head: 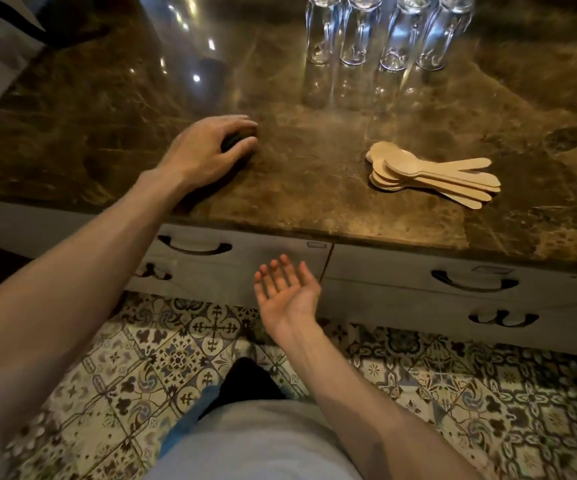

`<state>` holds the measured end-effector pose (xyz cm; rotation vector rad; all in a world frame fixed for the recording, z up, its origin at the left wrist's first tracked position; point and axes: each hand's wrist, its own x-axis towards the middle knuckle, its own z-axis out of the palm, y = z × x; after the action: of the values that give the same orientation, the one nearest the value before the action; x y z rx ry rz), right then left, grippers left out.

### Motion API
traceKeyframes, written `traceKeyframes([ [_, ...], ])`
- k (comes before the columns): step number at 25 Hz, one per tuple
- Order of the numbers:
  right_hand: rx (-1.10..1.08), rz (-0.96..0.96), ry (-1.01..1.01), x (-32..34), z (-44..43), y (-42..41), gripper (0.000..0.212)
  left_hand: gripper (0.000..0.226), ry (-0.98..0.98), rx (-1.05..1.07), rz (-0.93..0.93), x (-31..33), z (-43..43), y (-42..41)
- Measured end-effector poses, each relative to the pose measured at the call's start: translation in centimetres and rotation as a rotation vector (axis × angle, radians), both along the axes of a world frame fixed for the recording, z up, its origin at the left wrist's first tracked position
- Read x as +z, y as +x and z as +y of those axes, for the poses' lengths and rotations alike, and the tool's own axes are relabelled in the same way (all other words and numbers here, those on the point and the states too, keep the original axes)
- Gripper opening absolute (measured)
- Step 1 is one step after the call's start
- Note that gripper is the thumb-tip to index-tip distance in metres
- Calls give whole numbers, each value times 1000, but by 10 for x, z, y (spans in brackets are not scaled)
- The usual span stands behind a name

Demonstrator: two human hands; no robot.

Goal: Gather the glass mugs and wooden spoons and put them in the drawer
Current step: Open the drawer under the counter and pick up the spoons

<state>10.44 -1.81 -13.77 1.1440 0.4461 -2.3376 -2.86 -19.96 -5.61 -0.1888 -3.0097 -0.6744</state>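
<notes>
Glass mugs [389, 32], four of them, stand in a row at the far edge of the counter [297, 188], side by side and close together, their tops cut off by the picture. Wooden spoons [432, 176] lie in a fanned pile nearer the front edge, toward the right, bowls to the left and handles to the right, well apart from the mugs. None of these things is in a hand, and none is in a drawer, so by the look of it the gathering has not begun.

Below the front edge of the counter run pale drawer fronts with dark handles: one drawer [245, 258] on the left with its handle [195, 247], and another [474, 275] on the right. All appear closed; which one is meant I cannot tell.

At the left of the counter, near the front edge, the left hand [207, 150] rests with its fingers curled over a small dark object [233, 142]; what that object is, and whether it is gripped or only covered, cannot be made out. In front of the left drawer, just below the counter's edge, the right hand [287, 289] hangs palm up with fingers loosely spread, holding nothing and touching nothing.

Everything is still to do, as I judge it: open a drawer, carry over the four mugs and the spoons, and close it.
</notes>
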Motion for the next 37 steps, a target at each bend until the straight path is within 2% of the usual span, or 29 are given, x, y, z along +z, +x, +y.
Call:
traceKeyframes([
  [4,-114,-121,8,-15,-73,-4,44,55,-74,-53,12,-8,-51,-14],
  [7,-126,-141,16,-15,-117,0,53,58,-149,-54,21,-19,-58,-12],
  [12,-270,-137,-16,-8,-165,-11,43,59,-168,-38,51,-21,-53,-9],
  [17,-365,-165,7,-4,-174,-5,52,61,-176,-36,10,-24,-59,-7],
  [24,-264,-255,49,-3,-162,42,52,65,-215,14,-11,-27,-58,-7],
  [29,-155,-309,103,-1,-151,89,32,65,-224,26,-2,-29,-58,-8],
  [37,-24,-475,114,9,-131,146,39,65,-245,30,19,-30,-58,-6],
])
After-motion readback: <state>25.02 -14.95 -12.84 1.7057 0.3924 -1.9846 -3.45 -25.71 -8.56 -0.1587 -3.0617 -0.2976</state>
